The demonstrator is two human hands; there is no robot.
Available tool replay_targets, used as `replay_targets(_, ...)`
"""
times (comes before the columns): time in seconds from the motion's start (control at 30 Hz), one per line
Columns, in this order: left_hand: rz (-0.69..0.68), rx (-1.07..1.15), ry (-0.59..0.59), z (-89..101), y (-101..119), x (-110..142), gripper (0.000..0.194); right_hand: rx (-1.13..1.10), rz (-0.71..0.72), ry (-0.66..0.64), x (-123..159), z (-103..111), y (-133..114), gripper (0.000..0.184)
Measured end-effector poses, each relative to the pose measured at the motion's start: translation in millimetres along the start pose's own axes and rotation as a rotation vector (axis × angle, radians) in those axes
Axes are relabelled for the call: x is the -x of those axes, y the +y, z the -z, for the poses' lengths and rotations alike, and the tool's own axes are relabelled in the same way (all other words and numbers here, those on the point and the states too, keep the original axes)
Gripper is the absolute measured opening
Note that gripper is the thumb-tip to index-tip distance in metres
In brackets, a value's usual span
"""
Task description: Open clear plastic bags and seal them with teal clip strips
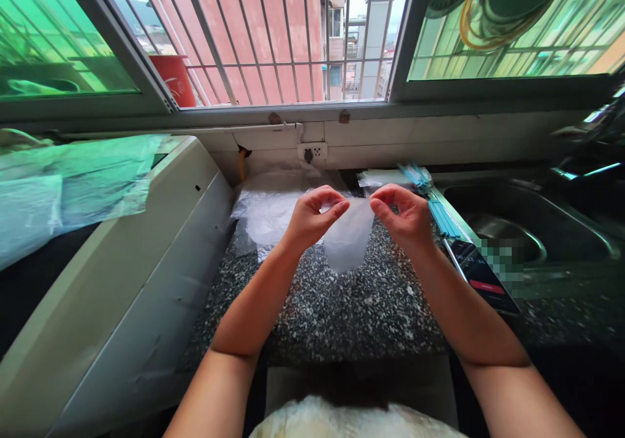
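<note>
A small translucent plastic bag [347, 239] hangs above the speckled counter, its top edge stretched between my two hands. My left hand [317, 215] pinches the upper left corner between thumb and fingers. At the upper right corner, my right hand [401, 217] holds it with the same kind of pinch. Behind my left hand lies a heap of clear plastic bags [271, 213]. Beyond my right hand are a flat clear packet [383, 178] and a bundle of light blue strips [416, 176]. More blue strips [443, 220] lie along the sink's edge.
A dark speckled countertop [351, 321] spreads beneath my hands. On the right are a metal sink [561, 213] and a phone [481, 275] at its edge. A pale appliance [161, 262] with plastic sheeting [97, 177] stands left. A wall socket [318, 151] sits below the barred window.
</note>
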State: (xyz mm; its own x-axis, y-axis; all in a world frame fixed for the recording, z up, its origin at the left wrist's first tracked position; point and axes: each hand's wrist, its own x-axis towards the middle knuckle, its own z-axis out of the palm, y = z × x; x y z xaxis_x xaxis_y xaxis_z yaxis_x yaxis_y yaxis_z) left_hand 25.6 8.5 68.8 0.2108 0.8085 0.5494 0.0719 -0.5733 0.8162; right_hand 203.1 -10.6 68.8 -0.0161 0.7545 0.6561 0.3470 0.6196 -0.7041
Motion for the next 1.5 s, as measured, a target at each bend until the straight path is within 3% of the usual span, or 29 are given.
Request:
replay_targets(0.63,-0.002,0.03,0.008,-1.6,0.1,-0.9,0.024,0.027,0.038,-0.018,-0.7,-1.3,2.2,0.011)
replay_targets(0.87,-0.001,0.011,-0.02,-4.7,1.9,1.7,0.025,0.046,0.009,-0.093,-0.4,-2.2,1.3,0.013)
replay_targets(1.5,-0.028,0.028,-0.015,-4.2,-0.3,0.8,0.021,0.05,0.046,-0.071,0.6,-6.3,2.5,0.013)
